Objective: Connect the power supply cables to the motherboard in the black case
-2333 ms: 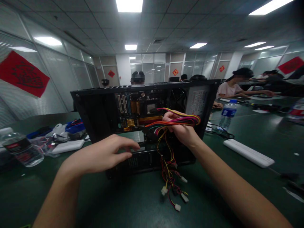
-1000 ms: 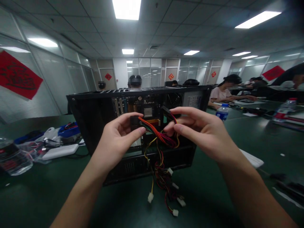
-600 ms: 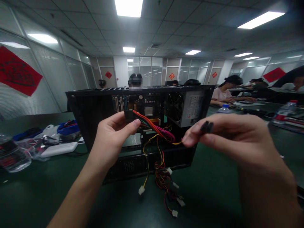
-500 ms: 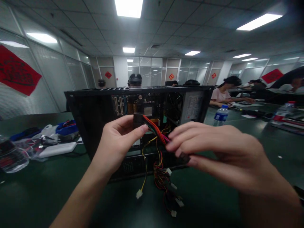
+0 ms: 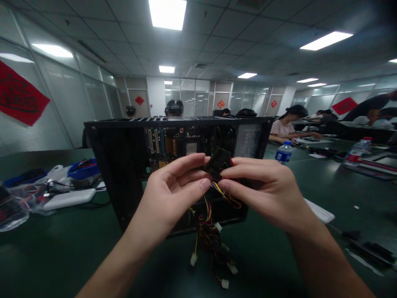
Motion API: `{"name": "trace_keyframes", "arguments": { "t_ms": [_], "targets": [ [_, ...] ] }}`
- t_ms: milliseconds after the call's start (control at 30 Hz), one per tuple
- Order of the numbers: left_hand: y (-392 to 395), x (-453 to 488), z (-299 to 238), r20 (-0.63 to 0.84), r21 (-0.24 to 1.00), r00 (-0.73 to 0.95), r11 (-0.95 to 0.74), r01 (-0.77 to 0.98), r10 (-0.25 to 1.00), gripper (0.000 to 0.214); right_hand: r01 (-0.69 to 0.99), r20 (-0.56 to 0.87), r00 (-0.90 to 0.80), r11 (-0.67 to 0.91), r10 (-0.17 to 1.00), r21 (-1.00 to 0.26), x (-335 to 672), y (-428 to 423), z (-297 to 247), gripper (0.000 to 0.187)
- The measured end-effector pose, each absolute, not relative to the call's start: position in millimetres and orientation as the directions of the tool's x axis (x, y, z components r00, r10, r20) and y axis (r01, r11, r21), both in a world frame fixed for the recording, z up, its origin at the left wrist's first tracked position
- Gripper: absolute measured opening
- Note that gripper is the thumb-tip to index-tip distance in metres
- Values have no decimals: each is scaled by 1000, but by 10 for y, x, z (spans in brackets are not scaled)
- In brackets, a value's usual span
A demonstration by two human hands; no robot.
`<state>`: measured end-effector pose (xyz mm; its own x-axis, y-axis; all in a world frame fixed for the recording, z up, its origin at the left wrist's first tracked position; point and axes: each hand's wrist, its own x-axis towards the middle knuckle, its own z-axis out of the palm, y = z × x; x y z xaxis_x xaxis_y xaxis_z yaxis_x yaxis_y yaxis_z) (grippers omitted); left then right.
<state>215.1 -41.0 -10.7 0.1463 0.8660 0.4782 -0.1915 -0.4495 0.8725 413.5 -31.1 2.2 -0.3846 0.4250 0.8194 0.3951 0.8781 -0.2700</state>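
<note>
A black power cable connector (image 5: 219, 160) is held up in front of the open computer case (image 5: 107, 165). My left hand (image 5: 173, 188) is closed at its left side, thumb against the fingers. From the right, my right hand (image 5: 268, 190) pinches it and its wires between thumb and fingers. Yellow and dark wires (image 5: 219, 188) run out below the connector. My fingers hide part of it, so which piece each one grips is not fully clear. Beneath hangs a bundle of wires (image 5: 209, 234) with several white plugs (image 5: 225, 284), down to the green table.
The case stands on its edge, showing the motherboard (image 5: 169, 145), a fan (image 5: 226, 137) and the power supply (image 5: 248, 142). At left lie a white box-like device (image 5: 70, 199) and plastic bags. Bottles (image 5: 283, 152) and a white slab (image 5: 319, 211) are at right. A person (image 5: 293, 124) sits beyond.
My hands have come together. The connector in my left hand has moved right and turned, now between both hands. The view has shifted slightly, showing the white slab at right.
</note>
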Motion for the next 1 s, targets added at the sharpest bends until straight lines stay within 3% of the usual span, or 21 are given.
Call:
{"name": "trace_keyframes", "arguments": {
  "t_ms": [300,500,633,800,1000],
  "targets": [
    [-410,2201,-113,430,892,89,-408,-194,898,35,492,908,-300,863,292,-115,4012,-311,-57,6],
    [-394,2168,-108,384,918,86,-370,-143,919,34,485,921,-275,867,275,-115,3951,-268,-112,6],
    [-370,2188,-150,396,908,48,-384,-166,917,30,426,909,-183,864,375,-270,3923,-223,-197,16],
    [-363,2197,-172,463,870,35,-447,-207,886,21,155,794,-145,806,590,-571,3936,-208,-188,28],
    [-336,2301,-238,498,843,12,-481,-240,867,18,71,724,-203,747,660,-661,3960,-177,-157,31]
  ]
}}
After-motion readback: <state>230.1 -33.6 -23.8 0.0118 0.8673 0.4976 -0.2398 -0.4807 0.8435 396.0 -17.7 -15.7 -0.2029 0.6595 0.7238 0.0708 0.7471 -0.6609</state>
